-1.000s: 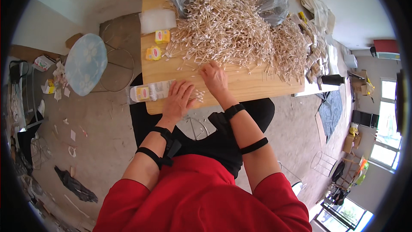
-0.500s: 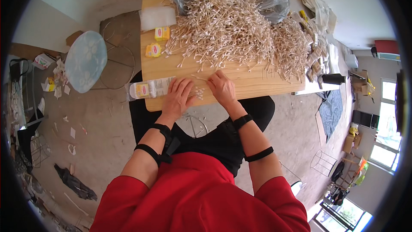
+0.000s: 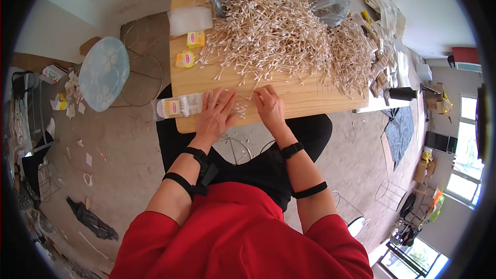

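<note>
My left hand [image 3: 213, 120] lies with spread fingers over the open end of a clear plastic packet [image 3: 192, 103] and a bundle of cotton swabs [image 3: 238, 108], whose tips stick out beside the thumb. The palm hides part of both. A yellow and white label [image 3: 170, 107] shows at the packet's left end. Just right of the bundle, my right hand [image 3: 270, 107] is closed in a pinch on a single cotton swab [image 3: 245, 96], which points toward the left fingers. Beyond both hands spreads a large heap of loose cotton swabs [image 3: 268, 26].
The wooden table [image 3: 310, 101] ends just in front of my body. At its left stand two small yellow packs [image 3: 195, 39] and a stack of clear bags [image 3: 190, 21]. A grey plastic bag [image 3: 333, 0] borders the heap. A black cylinder [image 3: 402, 94] lies at the right.
The fingers of my left hand have spread further apart over the bundle. My right hand has shifted slightly, its fingers still pinched.
</note>
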A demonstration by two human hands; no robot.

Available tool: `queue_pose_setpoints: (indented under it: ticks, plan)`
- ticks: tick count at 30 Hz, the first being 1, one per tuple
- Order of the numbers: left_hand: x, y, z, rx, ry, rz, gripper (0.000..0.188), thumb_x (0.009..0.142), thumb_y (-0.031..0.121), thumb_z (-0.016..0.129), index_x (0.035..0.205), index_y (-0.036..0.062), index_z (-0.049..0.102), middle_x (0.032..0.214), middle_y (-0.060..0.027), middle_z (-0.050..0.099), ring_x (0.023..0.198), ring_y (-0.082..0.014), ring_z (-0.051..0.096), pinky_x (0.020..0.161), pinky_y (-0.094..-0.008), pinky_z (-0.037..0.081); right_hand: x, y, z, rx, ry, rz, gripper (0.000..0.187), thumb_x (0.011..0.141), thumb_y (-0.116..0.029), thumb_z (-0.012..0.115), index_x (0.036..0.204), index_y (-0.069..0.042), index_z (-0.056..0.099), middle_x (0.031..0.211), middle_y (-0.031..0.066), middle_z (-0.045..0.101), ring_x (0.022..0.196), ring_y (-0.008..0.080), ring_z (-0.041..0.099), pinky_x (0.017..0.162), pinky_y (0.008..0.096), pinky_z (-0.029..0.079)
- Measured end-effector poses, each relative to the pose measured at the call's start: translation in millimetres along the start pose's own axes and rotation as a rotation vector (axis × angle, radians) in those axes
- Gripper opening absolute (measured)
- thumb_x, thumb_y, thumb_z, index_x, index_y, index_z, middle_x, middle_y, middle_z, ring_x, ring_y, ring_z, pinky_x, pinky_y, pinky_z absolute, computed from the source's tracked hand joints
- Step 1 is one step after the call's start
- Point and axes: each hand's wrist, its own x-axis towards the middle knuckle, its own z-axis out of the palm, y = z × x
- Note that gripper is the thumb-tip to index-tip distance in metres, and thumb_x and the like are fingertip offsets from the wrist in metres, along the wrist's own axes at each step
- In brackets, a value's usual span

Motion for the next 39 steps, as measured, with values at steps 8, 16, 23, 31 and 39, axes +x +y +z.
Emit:
queue_pose_setpoints:
  ticks: [8,16,23,31,39]
  plan:
    - [3.1,1.3,-1.1,0.033,-0.070,-0.027,0.061,0.094,0.036,0.059,0.148,0.0132,0.044,0.157,0.0026,0.036,0.148,-0.0269,0.024,0.122,-0.0577,0.011,13.0,15.8,-8.1,-0.169,-0.082,-0.116,0.019,0.089,-0.006,0.056,0.106,-0.011,0.064,0.113,0.0080,0.059,0.088,0.0349,0.066,0.069,0.0447,0.054]
    - [1.0,-0.5,-4.0,-0.013,-0.062,-0.034,0.061,0.090,0.033,0.065,0.143,0.0117,0.048,0.155,0.0009,0.037,0.147,-0.0263,0.025,0.122,-0.0570,0.012,4.5,36.1,-28.8,-0.257,-0.113,-0.108,0.009,0.091,-0.009,0.057,0.100,-0.009,0.060,0.107,0.0089,0.058,0.088,0.0345,0.065,0.069,0.0453,0.054]
    - [3.4,0.2,-5.2,-0.048,-0.058,-0.015,0.058,0.089,0.028,0.066,0.141,0.0095,0.048,0.155,-0.0026,0.037,0.148,-0.0268,0.025,0.123,-0.0548,0.011,3.4,26.4,-9.0,-0.235,-0.043,0.091,0.009,0.090,-0.014,0.061,0.098,-0.009,0.059,0.097,0.0103,0.060,0.085,0.0350,0.064,0.068,0.0464,0.052]
    - [3.0,0.3,-7.6,-0.148,-0.035,-0.010,0.081,0.084,0.033,0.071,0.150,0.0064,0.033,0.154,-0.0097,0.037,0.147,-0.0302,0.026,0.122,-0.0539,0.012,4.3,-7.4,16.9,0.024,-0.038,-0.048,0.006,0.087,-0.011,0.063,0.092,-0.008,0.066,0.091,0.0108,0.063,0.087,0.0342,0.064,0.072,0.0442,0.052]
    - [12.7,0.0,-1.9,-0.171,-0.021,-0.059,0.094,0.078,0.027,0.079,0.153,0.0052,0.026,0.146,-0.0170,0.043,0.140,-0.0343,0.034,0.120,-0.0538,0.017,-33.6,-8.9,-1.4,-0.035,0.270,0.173,0.007,0.086,-0.006,0.065,0.093,-0.004,0.067,0.090,0.0119,0.066,0.087,0.0344,0.061,0.075,0.0424,0.050]
